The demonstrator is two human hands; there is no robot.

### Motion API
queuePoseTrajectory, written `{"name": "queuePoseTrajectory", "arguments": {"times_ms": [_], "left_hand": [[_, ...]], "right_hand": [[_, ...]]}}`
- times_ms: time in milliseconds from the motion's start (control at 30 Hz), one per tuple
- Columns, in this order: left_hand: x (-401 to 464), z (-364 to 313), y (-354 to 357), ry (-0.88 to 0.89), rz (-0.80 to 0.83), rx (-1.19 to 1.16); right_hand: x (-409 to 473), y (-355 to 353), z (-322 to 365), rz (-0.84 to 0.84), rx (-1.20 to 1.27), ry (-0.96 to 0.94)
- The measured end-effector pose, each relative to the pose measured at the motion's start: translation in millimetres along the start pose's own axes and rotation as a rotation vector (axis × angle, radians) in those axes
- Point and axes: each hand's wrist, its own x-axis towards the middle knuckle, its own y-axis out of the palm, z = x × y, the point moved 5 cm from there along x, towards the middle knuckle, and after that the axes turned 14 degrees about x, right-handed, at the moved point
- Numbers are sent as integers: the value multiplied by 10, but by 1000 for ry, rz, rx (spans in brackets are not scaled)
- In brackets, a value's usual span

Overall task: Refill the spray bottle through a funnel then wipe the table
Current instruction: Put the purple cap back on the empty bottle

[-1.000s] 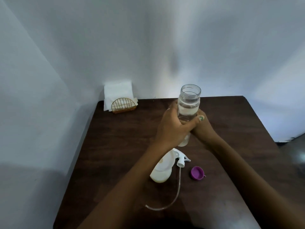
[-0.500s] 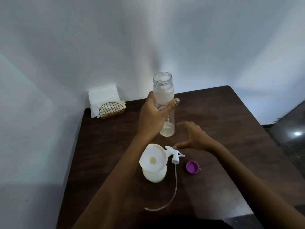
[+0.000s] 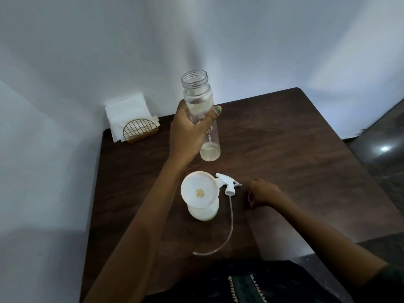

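Two hands are working over the bench (image 3: 295,138): the left hand (image 3: 188,132) is gripping the uncapped clear bottle (image 3: 202,110) upright above it, while the right hand (image 3: 262,192) is curling around the purple cap (image 3: 250,196). Between them, the white funnel (image 3: 200,191) is sitting in the spray bottle (image 3: 204,212), beside the loose trigger sprayer (image 3: 227,185).

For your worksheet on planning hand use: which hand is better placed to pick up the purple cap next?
The right hand: it already rests on the purple cap, while the left hand grips the clear bottle.
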Motion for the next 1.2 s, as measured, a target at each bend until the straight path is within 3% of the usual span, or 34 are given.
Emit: {"name": "queuePoseTrajectory", "arguments": {"times_ms": [67,167,433,600,733,1100,1200], "left_hand": [[12,-8,-6,-2,2,-5],[44,-24,-23,-9,4,-3],[238,-177,-107,11,-13,34],[327,-245,-150,14,-3,53],[365,-277,-169,21,4,79],[363,-242,-208,15,27,179],[337,-222,-193,19,38,181]], "right_hand": [[-39,-234,69,59,10,18],[-134,-757,308,30,223,-76],[-853,-2465,1187,-592,923,-640],[-1166,-2892,1571,-701,1145,-881],[-1211,-2919,1829,-639,1075,-991],[-1137,-2839,1989,-267,676,-949],[-1162,-2844,1994,-236,474,-919]]}}
